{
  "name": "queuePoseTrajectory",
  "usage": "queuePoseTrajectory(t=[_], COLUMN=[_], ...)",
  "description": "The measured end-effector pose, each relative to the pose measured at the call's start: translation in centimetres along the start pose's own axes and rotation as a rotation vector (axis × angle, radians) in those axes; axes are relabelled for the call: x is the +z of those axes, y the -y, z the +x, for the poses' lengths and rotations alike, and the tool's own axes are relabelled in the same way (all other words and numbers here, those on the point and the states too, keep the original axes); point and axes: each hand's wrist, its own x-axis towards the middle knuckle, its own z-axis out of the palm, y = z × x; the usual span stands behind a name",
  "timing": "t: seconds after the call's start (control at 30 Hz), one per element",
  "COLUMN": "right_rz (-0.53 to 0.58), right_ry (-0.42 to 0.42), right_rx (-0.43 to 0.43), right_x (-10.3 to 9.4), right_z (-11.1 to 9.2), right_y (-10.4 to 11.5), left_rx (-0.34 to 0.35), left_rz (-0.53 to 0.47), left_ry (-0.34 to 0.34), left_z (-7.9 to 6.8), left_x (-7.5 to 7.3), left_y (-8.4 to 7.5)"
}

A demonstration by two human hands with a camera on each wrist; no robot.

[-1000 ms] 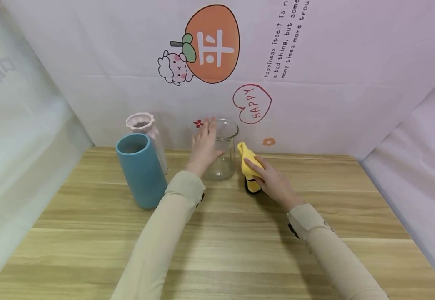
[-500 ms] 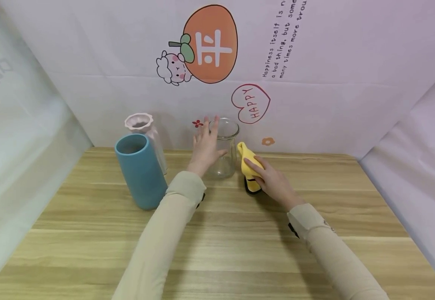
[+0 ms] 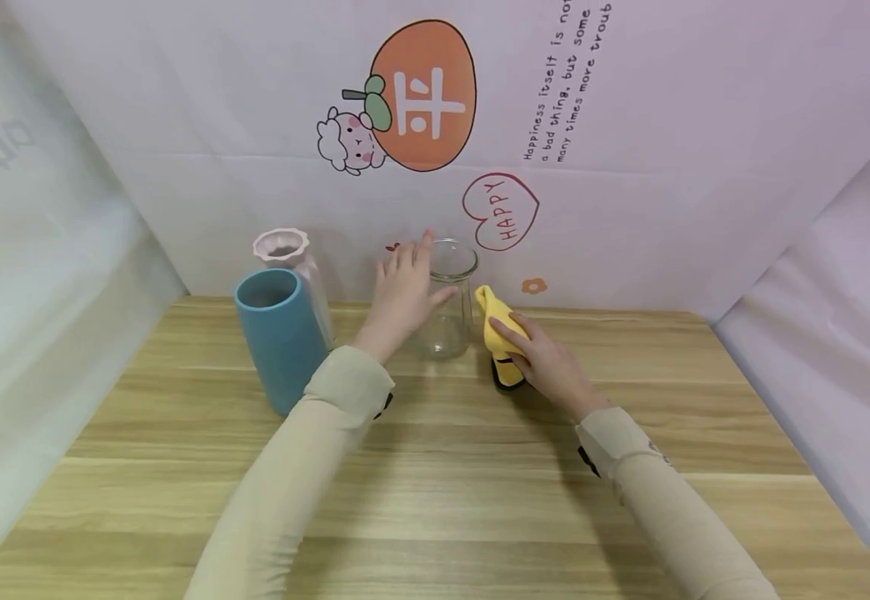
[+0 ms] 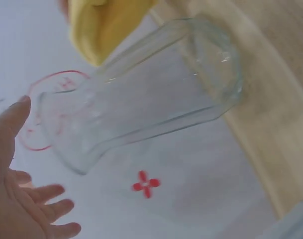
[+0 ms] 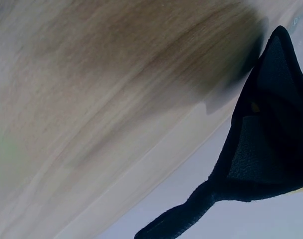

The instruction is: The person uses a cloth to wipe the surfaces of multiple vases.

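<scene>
A clear glass vase (image 3: pixel 452 321) stands upright near the back of the table. Beside its left side is my left hand (image 3: pixel 397 302), fingers spread; the left wrist view shows the hand (image 4: pixel 22 199) apart from the glass. To the vase's right, my right hand (image 3: pixel 551 362) grips a soft yellow fabric item with black trim (image 3: pixel 497 327), a pinched tip at its top. Its exact kind is unclear. In the right wrist view, its dark lined lower end with a black strap (image 5: pixel 260 154) shows, while the fingers are hidden.
Left of the left arm stand a blue vase (image 3: pixel 281 342) and, behind it, a pale pink vase (image 3: pixel 315 292) with a scalloped rim. The wooden table (image 3: pixel 442 492) meets a printed white cloth backdrop (image 3: pixel 630 217) at its back edge.
My left hand and forearm have shifted slightly left, away from the glass vase. The right hand keeps its grip on the yellow fabric item in about the same place.
</scene>
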Motion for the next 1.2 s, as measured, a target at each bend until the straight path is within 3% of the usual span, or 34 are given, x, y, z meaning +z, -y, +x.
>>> queuePoseTrajectory(t=[0.13, 0.33, 0.5, 0.87, 1.2], right_rz=[-0.004, -0.003, 0.002, -0.009, -0.022], right_ry=[-0.004, 0.023, 0.023, 0.021, 0.03], right_rx=[-0.001, 0.007, 0.007, 0.005, -0.006], right_x=[-0.1, -0.2, -0.4, -0.3, -0.1], right_z=[0.0, -0.1, -0.2, -0.2, -0.1], right_y=[-0.1, -0.1, -0.2, -0.3, -0.3], left_rx=[0.066, 0.176, 0.191, 0.033, 0.055], left_rz=[0.071, 0.151, 0.183, 0.153, 0.147], left_ry=[-0.055, -0.2, -0.267, -0.237, -0.188], left_z=[-1.2, -3.4, -4.8, -7.0, -8.7], left_x=[-2.0, -4.6, -6.2, -9.0, -9.8], left_y=[-0.1, 0.8, 2.3, 8.1, 12.3])
